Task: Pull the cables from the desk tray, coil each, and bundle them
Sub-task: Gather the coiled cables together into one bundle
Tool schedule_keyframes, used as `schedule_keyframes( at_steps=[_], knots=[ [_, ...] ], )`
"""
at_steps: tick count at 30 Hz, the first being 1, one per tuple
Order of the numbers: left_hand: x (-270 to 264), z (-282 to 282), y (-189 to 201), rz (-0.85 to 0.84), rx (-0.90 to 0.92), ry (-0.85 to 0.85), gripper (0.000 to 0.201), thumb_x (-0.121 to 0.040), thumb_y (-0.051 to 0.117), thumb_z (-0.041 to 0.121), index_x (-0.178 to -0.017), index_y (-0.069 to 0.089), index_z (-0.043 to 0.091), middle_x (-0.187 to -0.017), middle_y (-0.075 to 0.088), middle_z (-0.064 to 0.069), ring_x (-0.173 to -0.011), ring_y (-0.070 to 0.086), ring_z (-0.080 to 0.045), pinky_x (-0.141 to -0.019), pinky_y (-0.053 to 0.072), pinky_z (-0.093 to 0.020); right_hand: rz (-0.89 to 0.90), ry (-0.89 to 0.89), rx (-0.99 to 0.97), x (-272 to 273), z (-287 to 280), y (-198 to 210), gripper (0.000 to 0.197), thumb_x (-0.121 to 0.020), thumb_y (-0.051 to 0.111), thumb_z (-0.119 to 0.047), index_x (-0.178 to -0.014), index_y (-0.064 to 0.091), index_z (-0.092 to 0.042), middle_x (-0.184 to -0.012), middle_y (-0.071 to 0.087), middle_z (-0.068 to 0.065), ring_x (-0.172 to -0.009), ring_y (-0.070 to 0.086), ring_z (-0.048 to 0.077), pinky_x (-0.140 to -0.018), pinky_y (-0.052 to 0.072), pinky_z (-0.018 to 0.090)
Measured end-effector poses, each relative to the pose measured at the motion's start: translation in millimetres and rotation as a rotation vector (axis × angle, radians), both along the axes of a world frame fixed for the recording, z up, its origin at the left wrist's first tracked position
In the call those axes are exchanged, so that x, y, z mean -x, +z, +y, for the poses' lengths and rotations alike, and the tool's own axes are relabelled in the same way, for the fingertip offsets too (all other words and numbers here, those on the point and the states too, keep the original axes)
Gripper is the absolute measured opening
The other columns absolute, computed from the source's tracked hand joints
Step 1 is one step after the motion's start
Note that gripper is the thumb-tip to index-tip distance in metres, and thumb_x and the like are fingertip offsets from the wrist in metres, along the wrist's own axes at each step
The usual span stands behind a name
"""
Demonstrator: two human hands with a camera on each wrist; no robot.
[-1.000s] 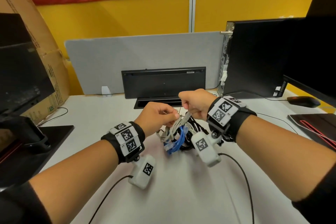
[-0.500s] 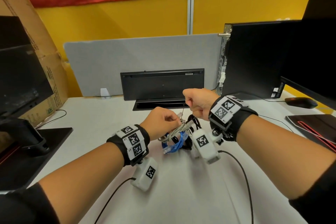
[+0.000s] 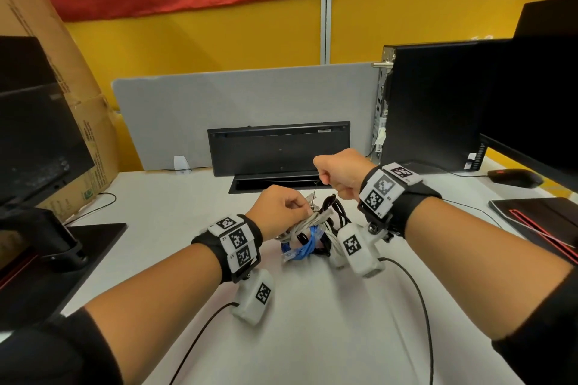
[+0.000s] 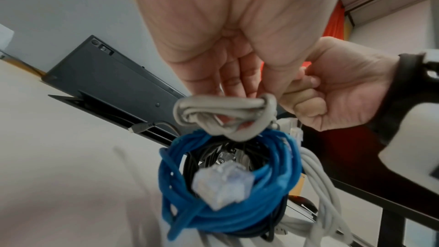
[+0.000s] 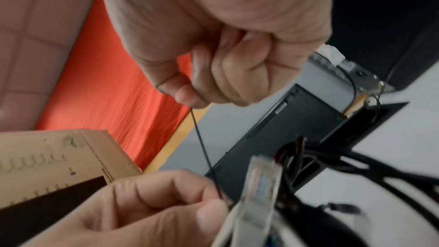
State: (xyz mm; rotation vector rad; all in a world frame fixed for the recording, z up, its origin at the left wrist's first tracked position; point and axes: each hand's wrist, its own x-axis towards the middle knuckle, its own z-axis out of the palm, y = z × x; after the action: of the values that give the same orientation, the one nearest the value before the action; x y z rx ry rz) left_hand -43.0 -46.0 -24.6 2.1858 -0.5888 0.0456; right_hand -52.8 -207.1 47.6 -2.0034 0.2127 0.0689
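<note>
A bundle of coiled cables sits on the white desk: a blue network cable, a grey cable, black cables and a white cable. My left hand grips the grey coil at the bundle's top. My right hand, raised above and right of it, pinches a thin black tie that runs taut down to the left hand's fingers. The desk tray lies open behind the bundle.
A black flip-up lid stands behind the tray against a grey divider. A computer tower and monitor stand right, with a mouse. A monitor base and cardboard box are on the left.
My right hand has risen up and away from the bundle, drawing the thin black tie taut. The left hand stays on the grey coil.
</note>
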Motion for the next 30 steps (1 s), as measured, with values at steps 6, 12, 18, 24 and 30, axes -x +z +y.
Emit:
schedule_keyframes(
  at_steps=[6, 12, 18, 24, 30],
  knots=[
    [0, -1, -2, 0.038, -0.022, -0.026, 0.008, -0.088, 0.067, 0.009, -0.083, 0.073, 0.007, -0.077, 0.072, -0.014, -0.058, 0.06, -0.013, -0.06, 0.055, -0.027, -0.015, 0.003, 0.221, 3, -9, 9, 0.026, -0.081, 0.051, -0.017, -0.059, 0.062, -0.011, -0.047, 0.041, -0.003, -0.04, 0.031, 0.015, -0.039, 0.026, 0.02],
    [-5, 0, -4, -0.038, -0.048, 0.027, 0.009, -0.088, 0.066, 0.012, -0.082, 0.074, 0.011, -0.078, 0.072, -0.002, -0.063, 0.066, -0.01, -0.061, 0.056, -0.022, 0.093, 0.016, 0.212, 7, -26, 1, 0.033, -0.082, 0.057, -0.032, -0.082, 0.072, -0.003, -0.05, 0.056, 0.002, -0.036, 0.045, 0.014, -0.04, 0.037, 0.016],
    [-17, 4, -4, -0.032, -0.039, 0.095, 0.011, -0.088, 0.067, 0.012, -0.079, 0.072, 0.015, -0.082, 0.072, -0.001, -0.076, 0.068, -0.012, -0.07, 0.057, -0.021, 0.181, 0.1, 0.299, 13, -27, -20, 0.021, -0.084, 0.065, -0.019, -0.101, 0.066, -0.007, -0.09, 0.07, 0.01, -0.074, 0.068, 0.024, -0.07, 0.061, 0.037],
    [-16, -2, 5, -0.03, -0.08, 0.045, 0.008, -0.089, 0.067, 0.015, -0.085, 0.073, 0.011, -0.082, 0.071, -0.002, -0.072, 0.067, -0.017, -0.067, 0.058, -0.028, 0.201, 0.238, 0.404, 23, -23, -36, 0.029, -0.082, 0.071, -0.01, -0.111, 0.068, -0.011, -0.092, 0.071, 0.008, -0.083, 0.071, 0.02, -0.076, 0.061, 0.035],
    [-10, -11, 1, 0.014, -0.092, -0.005, 0.008, -0.087, 0.069, 0.015, -0.086, 0.075, 0.01, -0.073, 0.066, 0.01, -0.052, 0.056, 0.008, -0.053, 0.044, -0.01, 0.141, 0.231, 0.502, 27, -26, -54, 0.029, -0.08, 0.068, -0.012, -0.106, 0.069, 0.0, -0.107, 0.07, 0.02, -0.1, 0.068, 0.031, -0.091, 0.055, 0.043]
  ],
)
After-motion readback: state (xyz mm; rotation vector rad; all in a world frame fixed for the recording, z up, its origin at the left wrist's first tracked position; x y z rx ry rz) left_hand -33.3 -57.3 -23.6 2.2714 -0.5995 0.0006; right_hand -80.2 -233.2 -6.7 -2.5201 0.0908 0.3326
